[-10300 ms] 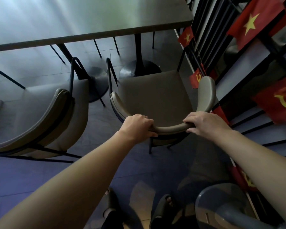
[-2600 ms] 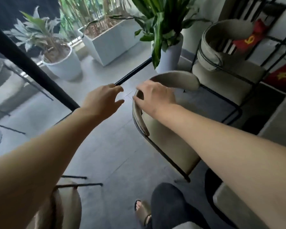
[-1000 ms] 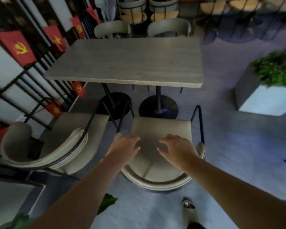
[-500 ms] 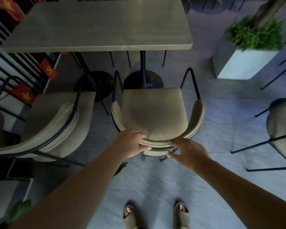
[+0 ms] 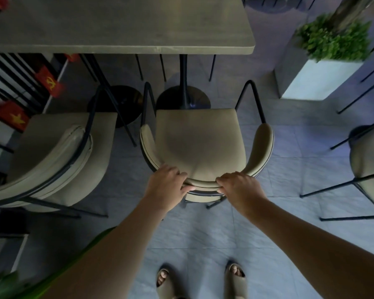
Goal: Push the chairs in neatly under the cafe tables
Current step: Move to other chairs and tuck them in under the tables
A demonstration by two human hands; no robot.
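Note:
A beige padded chair (image 5: 200, 143) with black metal legs stands in front of me, facing a grey rectangular cafe table (image 5: 121, 29). Its seat is fully out from under the tabletop. My left hand (image 5: 167, 187) grips the curved backrest at its left rear. My right hand (image 5: 239, 187) grips the same backrest at its right rear. A second matching chair (image 5: 52, 156) stands to the left, turned at an angle, also out from the table.
Two round black table bases (image 5: 183, 100) sit under the table. A white planter with green foliage (image 5: 317, 76) stands at the right. Another chair (image 5: 367, 160) is at the right edge. A railing with red flags (image 5: 50, 83) runs along the left. My sandalled feet (image 5: 200, 281) are below.
Both hands have closed around the chair's backrest; half a second ago my right hand was under the rim with fingers spread. The view has moved closer to the chair.

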